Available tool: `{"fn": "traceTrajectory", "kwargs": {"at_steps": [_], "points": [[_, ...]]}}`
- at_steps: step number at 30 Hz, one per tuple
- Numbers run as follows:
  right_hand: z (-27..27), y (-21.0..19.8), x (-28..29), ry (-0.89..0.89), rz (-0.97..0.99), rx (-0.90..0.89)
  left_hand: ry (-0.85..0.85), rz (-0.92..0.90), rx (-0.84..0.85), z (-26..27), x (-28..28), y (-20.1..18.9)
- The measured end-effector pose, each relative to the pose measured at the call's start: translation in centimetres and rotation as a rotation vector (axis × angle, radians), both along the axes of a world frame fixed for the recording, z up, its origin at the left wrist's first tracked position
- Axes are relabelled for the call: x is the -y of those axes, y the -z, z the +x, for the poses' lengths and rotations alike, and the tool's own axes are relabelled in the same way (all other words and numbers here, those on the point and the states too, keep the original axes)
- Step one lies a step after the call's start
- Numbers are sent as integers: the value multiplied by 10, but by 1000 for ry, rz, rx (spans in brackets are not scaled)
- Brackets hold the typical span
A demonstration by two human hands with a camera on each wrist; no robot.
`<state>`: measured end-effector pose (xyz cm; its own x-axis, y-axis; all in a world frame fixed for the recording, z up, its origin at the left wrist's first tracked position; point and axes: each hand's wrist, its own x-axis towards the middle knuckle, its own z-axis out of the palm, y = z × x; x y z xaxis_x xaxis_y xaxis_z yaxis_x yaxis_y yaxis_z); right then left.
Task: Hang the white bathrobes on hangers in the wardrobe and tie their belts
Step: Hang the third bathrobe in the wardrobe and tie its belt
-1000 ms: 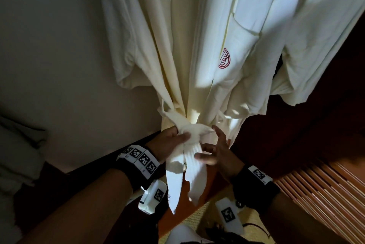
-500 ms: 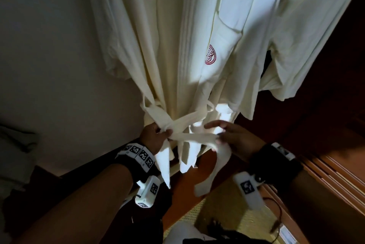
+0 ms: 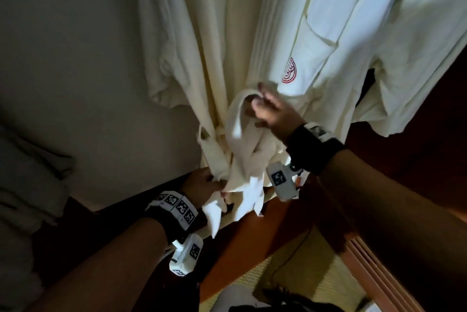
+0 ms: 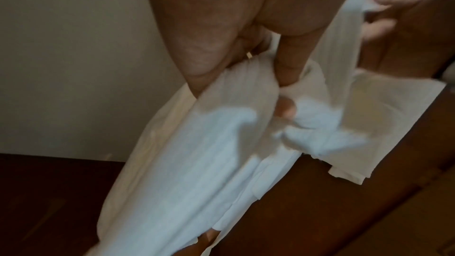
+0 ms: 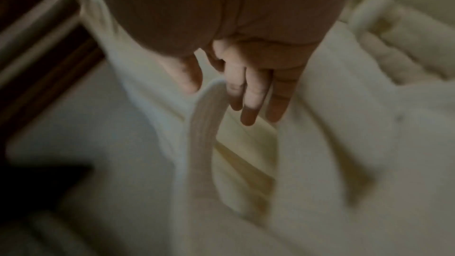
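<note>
A white bathrobe (image 3: pixel 227 33) with a red logo (image 3: pixel 289 73) hangs in front of me. Its belt (image 3: pixel 214 150) is wrapped round the waist and crossed at the front. My left hand (image 3: pixel 218 185) grips the crossing low down; in the left wrist view the left hand (image 4: pixel 283 92) pinches bunched belt cloth between thumb and finger. My right hand (image 3: pixel 257 95) is raised just below the logo and holds one belt end up in a loop (image 3: pixel 237 112). In the blurred right wrist view the belt strip (image 5: pixel 204 127) runs up between thumb and fingers of the right hand (image 5: pixel 216 94).
More white robe cloth (image 3: pixel 417 33) hangs at the right. A pale wall (image 3: pixel 75 59) is on the left, with grey bundled cloth (image 3: pixel 27 185) beside it. Below are a brown wooden ledge (image 3: pixel 252 238), a woven mat (image 3: pixel 290 276) and wooden slats (image 3: pixel 371 276).
My right hand has lifted its belt end from beside the crossing up towards the logo, forming a loop. The left hand stays gripping at the crossing.
</note>
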<state>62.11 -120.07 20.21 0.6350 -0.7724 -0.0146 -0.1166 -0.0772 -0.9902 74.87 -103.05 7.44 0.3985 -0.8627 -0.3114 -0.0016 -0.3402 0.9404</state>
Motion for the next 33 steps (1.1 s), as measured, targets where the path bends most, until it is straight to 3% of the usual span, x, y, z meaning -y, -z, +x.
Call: {"fn": "traceTrajectory", "kwargs": {"at_steps": [2,4,7,10,14,16,20,22,24,27,30,33], "points": [[9,26,-3,-189,-366,-443,20,-19,-106,2,-7,-8],[7,46,-8,-308,-453,-698,4,-57,-224,5,-12,-17],[-3,52,-17,-422,-453,-712,-30,-100,-349,15,-15,-31],[-15,50,-26,-474,-437,-671,-80,-127,-322,24,-13,-38],[-38,66,-48,-702,-694,-911,-97,-168,-307,10,-2,-52],[-43,75,-47,-587,-722,-822,-125,-172,-294,0,5,-58],[-58,93,-42,25,-863,-503,-188,-106,-341,-3,13,-64],[-67,100,-53,201,-898,-374,-119,-116,-372,-6,13,-65],[-72,109,-64,103,-850,-409,-46,-136,-342,-11,14,-72],[-75,118,-75,-142,-459,-690,76,-149,-349,-16,18,-81],[-66,117,-65,-21,-205,-450,202,-162,-368,-19,22,-85],[-51,107,-53,-25,-58,-194,257,-192,-392,-19,26,-91]]}}
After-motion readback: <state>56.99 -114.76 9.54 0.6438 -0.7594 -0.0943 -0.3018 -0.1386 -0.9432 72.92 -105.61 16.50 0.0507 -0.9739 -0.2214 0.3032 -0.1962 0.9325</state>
